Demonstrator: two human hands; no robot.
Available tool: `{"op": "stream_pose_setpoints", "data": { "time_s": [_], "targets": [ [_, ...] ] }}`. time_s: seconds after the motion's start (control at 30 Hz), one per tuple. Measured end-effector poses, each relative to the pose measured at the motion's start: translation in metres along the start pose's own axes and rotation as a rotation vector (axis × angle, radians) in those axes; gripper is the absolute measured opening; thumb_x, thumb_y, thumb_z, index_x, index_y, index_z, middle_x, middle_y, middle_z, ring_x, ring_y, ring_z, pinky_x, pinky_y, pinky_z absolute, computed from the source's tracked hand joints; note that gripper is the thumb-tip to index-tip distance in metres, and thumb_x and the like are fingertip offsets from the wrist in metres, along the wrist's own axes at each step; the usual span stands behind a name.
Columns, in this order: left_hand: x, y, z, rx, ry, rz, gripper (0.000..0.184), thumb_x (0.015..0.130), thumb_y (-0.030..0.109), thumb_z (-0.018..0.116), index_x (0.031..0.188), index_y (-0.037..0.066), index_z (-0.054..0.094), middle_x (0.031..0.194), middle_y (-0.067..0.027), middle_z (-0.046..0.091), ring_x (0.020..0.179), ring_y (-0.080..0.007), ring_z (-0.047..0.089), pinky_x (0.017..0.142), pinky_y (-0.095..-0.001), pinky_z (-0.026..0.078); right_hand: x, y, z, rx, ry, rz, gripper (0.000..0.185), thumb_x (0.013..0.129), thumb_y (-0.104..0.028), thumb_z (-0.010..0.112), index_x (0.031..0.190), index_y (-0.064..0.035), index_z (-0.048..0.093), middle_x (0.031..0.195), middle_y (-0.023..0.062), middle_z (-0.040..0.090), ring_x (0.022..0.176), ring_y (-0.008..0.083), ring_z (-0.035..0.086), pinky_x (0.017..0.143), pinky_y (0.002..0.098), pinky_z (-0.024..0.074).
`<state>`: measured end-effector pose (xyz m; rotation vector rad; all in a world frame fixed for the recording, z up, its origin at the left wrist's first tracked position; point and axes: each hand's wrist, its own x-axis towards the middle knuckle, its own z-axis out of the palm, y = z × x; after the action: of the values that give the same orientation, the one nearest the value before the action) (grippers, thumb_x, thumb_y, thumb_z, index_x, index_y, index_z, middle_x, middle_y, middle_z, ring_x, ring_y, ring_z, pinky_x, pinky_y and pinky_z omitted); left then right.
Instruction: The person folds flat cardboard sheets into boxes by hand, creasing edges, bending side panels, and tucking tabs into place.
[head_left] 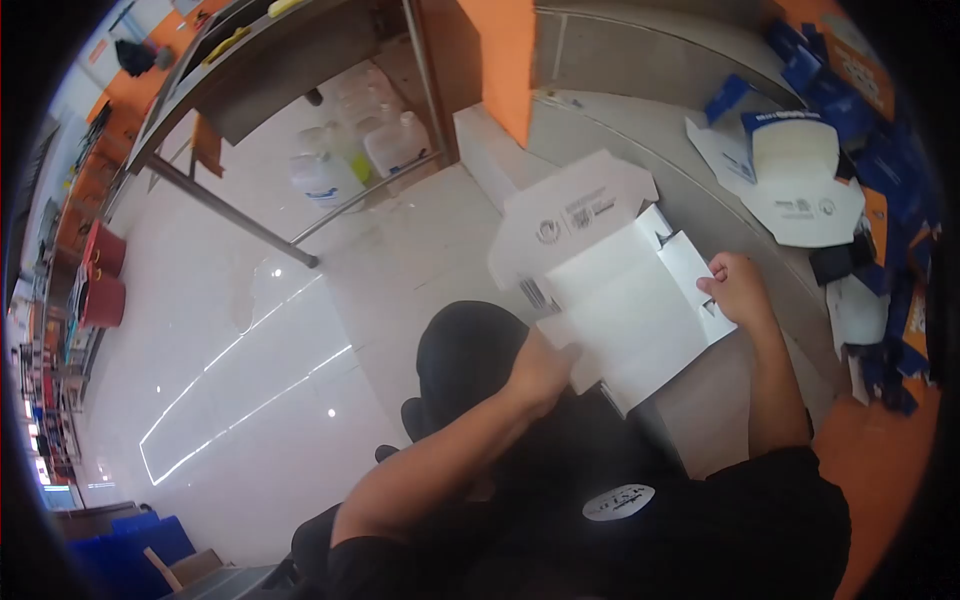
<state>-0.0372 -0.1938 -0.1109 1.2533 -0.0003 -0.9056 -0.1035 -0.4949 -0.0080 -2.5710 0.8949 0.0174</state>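
Note:
A white cardboard box (627,318), partly folded, lies opened out over my lap. Its wide end flap (575,220) carries black print and points away from me. My right hand (735,287) is closed on the right side wall, thumb on the inside. At the near left side of the box, my left hand (540,372) grips the side flap, with most of its fingers hidden or blurred. Slots and small tabs show along the right wall. Another opened carton (800,195), white with blue parts, rests on the step to the right.
Blue and orange packaging (895,180) is heaped at the right. A grey tiled step (640,130) runs behind the box. Plastic jugs (328,178) stand under a metal-legged table (235,215) at upper left. Red buckets (102,275) stand far left on the shiny floor (240,370).

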Motion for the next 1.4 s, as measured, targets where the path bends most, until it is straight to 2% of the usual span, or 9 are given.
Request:
{"op": "stream_pose_setpoints", "data": {
  "time_s": [0.07, 0.17, 0.47, 0.57, 0.67, 0.77, 1.17, 1.23, 1.4],
  "targets": [
    [0.011, -0.014, 0.012, 0.148, 0.075, -0.175, 0.058, 0.088, 0.002, 0.063, 0.140, -0.008, 0.040, 0.123, -0.0184, 0.060, 0.115, -0.0250, 0.060, 0.098, -0.0353, 0.049, -0.002, 0.014, 0.005, -0.047, 0.012, 0.016, 0.020, 0.085, -0.011, 0.077, 0.094, 0.0028, 0.065, 0.088, 0.0172, 0.067, 0.076, 0.0302, 0.064, 0.072, 0.0388, 0.0509],
    [0.012, -0.028, 0.018, 0.140, 0.084, 0.070, 0.062, 0.087, 0.001, 0.069, 0.140, -0.008, 0.038, 0.124, -0.0209, 0.057, 0.116, -0.0267, 0.059, 0.098, -0.0368, 0.050, -0.015, 0.005, 0.010, -0.209, 0.202, -0.158, 0.013, 0.088, -0.007, 0.071, 0.096, 0.0013, 0.065, 0.095, 0.0203, 0.067, 0.088, 0.0380, 0.065, 0.079, 0.0421, 0.0502],
    [0.005, -0.031, 0.014, 0.076, 0.075, 0.034, 0.064, 0.089, 0.002, 0.064, 0.145, -0.006, 0.034, 0.118, -0.0156, 0.058, 0.099, -0.0181, 0.059, 0.079, -0.0290, 0.051, -0.013, 0.002, -0.005, -0.105, 0.234, -0.132, 0.008, 0.091, -0.004, 0.065, 0.099, -0.0009, 0.062, 0.101, 0.0235, 0.068, 0.098, 0.0423, 0.065, 0.083, 0.0477, 0.0492],
    [0.007, -0.036, 0.010, 0.154, 0.076, 0.029, 0.062, 0.091, 0.003, 0.061, 0.146, -0.005, 0.034, 0.118, -0.0148, 0.057, 0.098, -0.0170, 0.058, 0.077, -0.0274, 0.050, -0.017, 0.000, -0.006, -0.093, 0.189, -0.083, 0.007, 0.092, -0.005, 0.065, 0.097, -0.0013, 0.063, 0.099, 0.0223, 0.068, 0.097, 0.0409, 0.066, 0.082, 0.0483, 0.0495],
    [0.011, -0.039, 0.009, 0.176, 0.064, 0.047, 0.060, 0.092, 0.003, 0.059, 0.145, -0.006, 0.035, 0.118, -0.0146, 0.057, 0.099, -0.0168, 0.059, 0.079, -0.0274, 0.051, -0.016, 0.004, -0.014, -0.255, 0.568, -0.640, 0.007, 0.093, -0.005, 0.063, 0.099, -0.0019, 0.062, 0.096, 0.0192, 0.068, 0.089, 0.0380, 0.065, 0.079, 0.0439, 0.0502],
    [0.011, -0.034, 0.008, 0.209, 0.055, 0.002, 0.059, 0.093, 0.004, 0.059, 0.145, -0.008, 0.034, 0.121, -0.0153, 0.056, 0.104, -0.0186, 0.059, 0.086, -0.0286, 0.052, -0.025, -0.016, -0.033, 0.070, 0.248, -0.227, 0.007, 0.095, -0.006, 0.061, 0.100, -0.0018, 0.061, 0.093, 0.0141, 0.067, 0.083, 0.0300, 0.063, 0.076, 0.0377, 0.0489],
    [-0.017, 0.003, -0.008, 0.230, 0.012, 0.025, 0.083, 0.093, 0.020, 0.072, 0.153, -0.007, 0.021, 0.150, -0.0228, 0.041, 0.132, -0.0297, 0.050, 0.105, -0.0392, 0.048, 0.006, -0.036, -0.086, 0.246, 0.408, -0.389, 0.015, 0.103, -0.013, 0.055, 0.113, -0.0018, 0.059, 0.092, 0.0018, 0.060, 0.082, 0.0094, 0.052, 0.076, 0.0235, 0.0428],
    [-0.034, 0.027, -0.004, 0.393, 0.132, 0.065, 0.085, 0.092, 0.022, 0.073, 0.153, -0.007, 0.021, 0.152, -0.0229, 0.039, 0.135, -0.0307, 0.048, 0.107, -0.0396, 0.047, 0.035, -0.038, -0.083, 0.499, 0.386, -0.495, 0.025, 0.105, -0.022, 0.056, 0.117, -0.0006, 0.060, 0.098, 0.0012, 0.063, 0.087, 0.0099, 0.056, 0.078, 0.0245, 0.0445],
    [-0.072, 0.111, -0.054, -0.018, 0.554, 0.789, 0.060, 0.097, 0.027, 0.068, 0.142, -0.001, 0.041, 0.133, -0.0161, 0.056, 0.122, -0.0220, 0.055, 0.102, -0.0353, 0.047, 0.093, -0.199, -0.044, 0.824, -0.050, -0.691, 0.037, 0.102, -0.035, 0.062, 0.119, -0.0026, 0.061, 0.107, 0.0022, 0.065, 0.088, 0.0089, 0.059, 0.076, 0.0228, 0.0457]
  ]
}}
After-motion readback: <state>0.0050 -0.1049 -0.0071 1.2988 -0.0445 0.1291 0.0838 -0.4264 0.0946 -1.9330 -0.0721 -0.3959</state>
